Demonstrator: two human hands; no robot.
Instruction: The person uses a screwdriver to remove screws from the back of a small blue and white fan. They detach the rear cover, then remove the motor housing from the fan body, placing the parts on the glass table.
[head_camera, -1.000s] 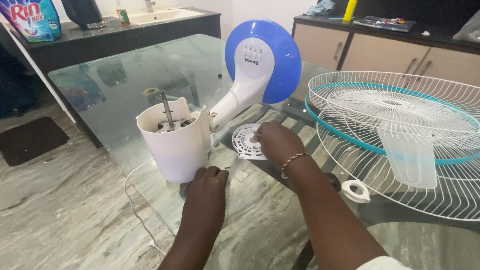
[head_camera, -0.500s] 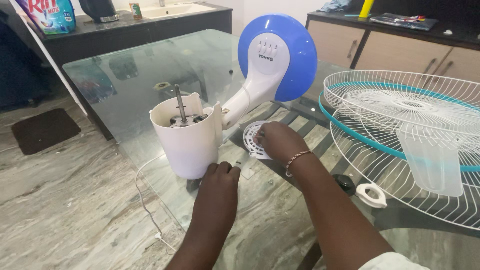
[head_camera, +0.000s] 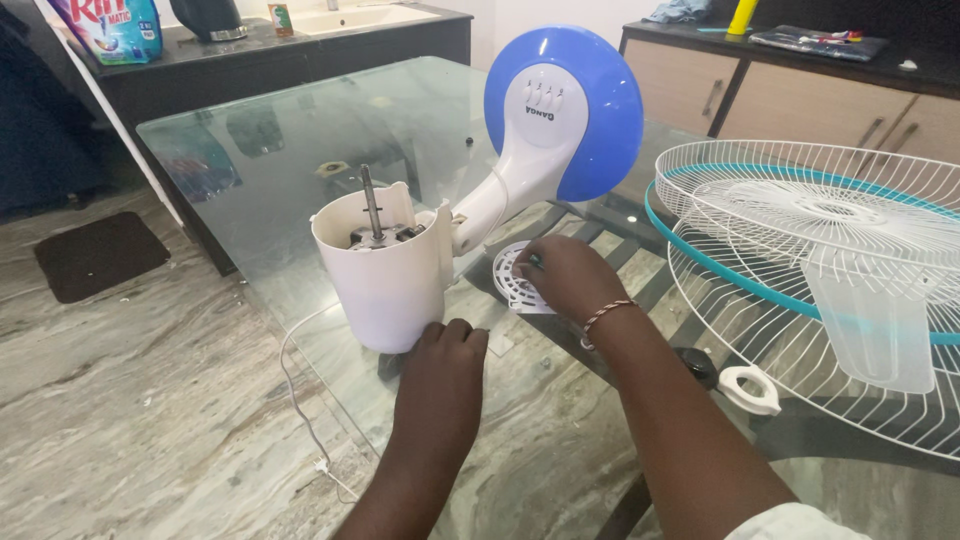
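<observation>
Both hands flank motor housing (head_camera: 385, 275); right hand (head_camera: 565, 275) on vent cover (head_camera: 512, 275).

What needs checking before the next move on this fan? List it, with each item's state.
1. Left hand steadies the white motor housing: ok, fingers at its base.
2. Right hand on the round vent cover: ok, touching it.
3. Motor shaft exposed and upright: ok.
4. Wire grille clear of both hands: ok.
5. White ring nut within reach on the glass table: ok.
6. Power cord unplugged: cannot tell.
</observation>
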